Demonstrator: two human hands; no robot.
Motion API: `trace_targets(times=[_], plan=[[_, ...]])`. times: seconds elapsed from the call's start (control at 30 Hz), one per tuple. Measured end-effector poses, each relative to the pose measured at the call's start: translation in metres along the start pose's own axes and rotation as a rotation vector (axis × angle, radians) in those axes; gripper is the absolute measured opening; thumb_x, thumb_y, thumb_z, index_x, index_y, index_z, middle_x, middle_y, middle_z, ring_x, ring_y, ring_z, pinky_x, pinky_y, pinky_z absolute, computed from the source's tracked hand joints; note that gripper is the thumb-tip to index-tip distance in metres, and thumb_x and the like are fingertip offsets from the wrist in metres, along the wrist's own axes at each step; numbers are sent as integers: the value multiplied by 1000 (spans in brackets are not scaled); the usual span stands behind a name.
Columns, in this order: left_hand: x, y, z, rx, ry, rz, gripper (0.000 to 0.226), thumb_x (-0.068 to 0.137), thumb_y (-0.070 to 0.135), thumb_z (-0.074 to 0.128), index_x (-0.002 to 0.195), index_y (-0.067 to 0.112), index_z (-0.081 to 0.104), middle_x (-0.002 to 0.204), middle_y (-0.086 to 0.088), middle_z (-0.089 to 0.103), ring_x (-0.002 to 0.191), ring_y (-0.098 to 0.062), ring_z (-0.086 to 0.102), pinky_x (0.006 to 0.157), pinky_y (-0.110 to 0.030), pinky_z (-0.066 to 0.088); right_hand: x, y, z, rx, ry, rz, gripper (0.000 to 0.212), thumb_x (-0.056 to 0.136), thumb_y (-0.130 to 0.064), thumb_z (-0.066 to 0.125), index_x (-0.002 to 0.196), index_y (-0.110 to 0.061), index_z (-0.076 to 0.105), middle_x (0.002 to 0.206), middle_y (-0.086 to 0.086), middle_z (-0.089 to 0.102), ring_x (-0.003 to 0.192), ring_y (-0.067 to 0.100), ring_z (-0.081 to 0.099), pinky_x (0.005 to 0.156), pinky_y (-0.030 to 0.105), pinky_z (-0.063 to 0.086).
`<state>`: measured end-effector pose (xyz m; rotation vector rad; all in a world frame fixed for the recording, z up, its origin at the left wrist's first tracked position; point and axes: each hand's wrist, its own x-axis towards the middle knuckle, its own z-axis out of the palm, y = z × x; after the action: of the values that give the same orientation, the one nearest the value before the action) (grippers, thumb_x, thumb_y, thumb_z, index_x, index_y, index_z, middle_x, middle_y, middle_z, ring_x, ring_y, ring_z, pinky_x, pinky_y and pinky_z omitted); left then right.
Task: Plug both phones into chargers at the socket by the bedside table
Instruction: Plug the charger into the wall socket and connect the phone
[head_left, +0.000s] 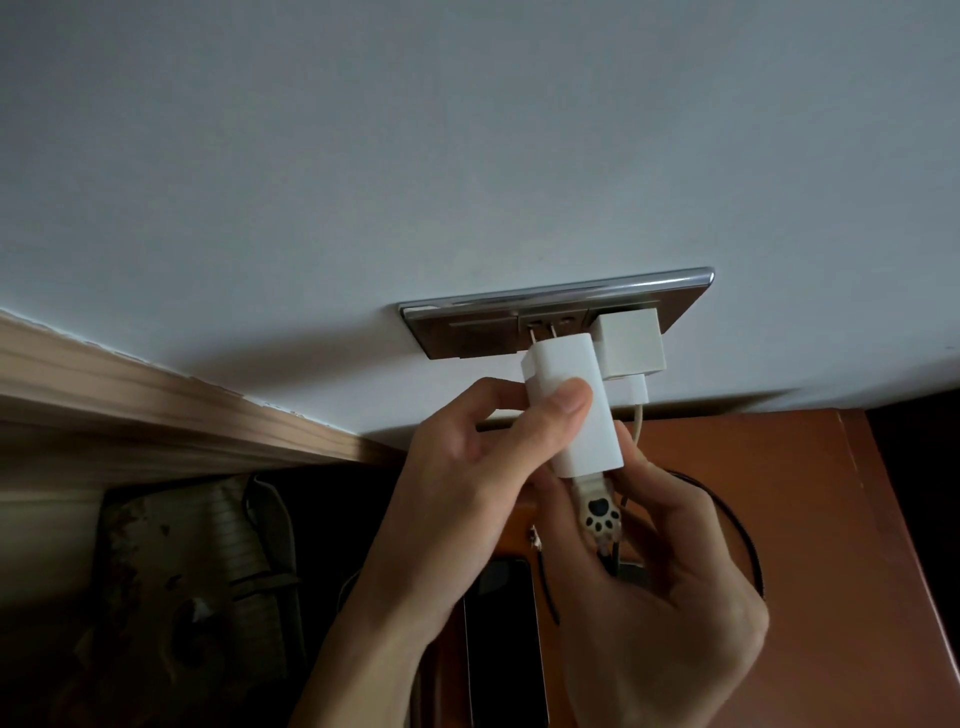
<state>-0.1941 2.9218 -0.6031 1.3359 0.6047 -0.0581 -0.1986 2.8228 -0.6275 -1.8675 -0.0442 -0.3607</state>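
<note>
Socket (519, 332) on wall, above the tabletop's (779, 519) back edge. Second charger (631, 343) plugged in at socket's right end, its lead (638, 415) hanging down behind my right hand (665, 597). Charger (566, 405) just left of it, prongs at the middle slots. Left hand (467, 493) grips charger from the left; right hand below, pinching cable (600, 514) under charger. Phone (504, 649) on tabletop, beneath my left wrist.

— Dim?
— Dim, yes: soft, even light, colours muted. Only a thin sheen runs along the top edge of the socket plate (556, 297).
— Shadows?
— A faint one on the wall (467, 156) just below-right of the plate. Far below-left it goes murky, almost black, detail lost. Sharp at the plate; lines bow toward the frame's edges.
</note>
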Motion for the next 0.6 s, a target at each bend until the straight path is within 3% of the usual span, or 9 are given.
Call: trace_targets(times=[0.2,0.4,0.6], plan=[[1,-2,-1,-48,-34,17,42,74,49,73,98,16,73,88,-2,79,84,-18,78,68,-21,57,-1,7,0,30,53,-35,34,74,-25,90,100,-19,69,108,-2,76,84,5,76,61,33,61],[2,-1,-1,-92,-51,6,45,74,48,73,104,14,74,92,-3,80,85,-17,78,68,-20,57,-1,8,3,33,77,-44,35,74,-28,90,103,-26,70,110,-7,76,86,6,76,61,32,61],[1,6,2,-70,-6,4,40,73,52,71,89,15,74,81,-2,78,78,-18,76,66,-23,56,3,3,4,-18,63,-115,36,75,-19,90,104,-14,71,109,-4,74,87,8,75,69,22,58]])
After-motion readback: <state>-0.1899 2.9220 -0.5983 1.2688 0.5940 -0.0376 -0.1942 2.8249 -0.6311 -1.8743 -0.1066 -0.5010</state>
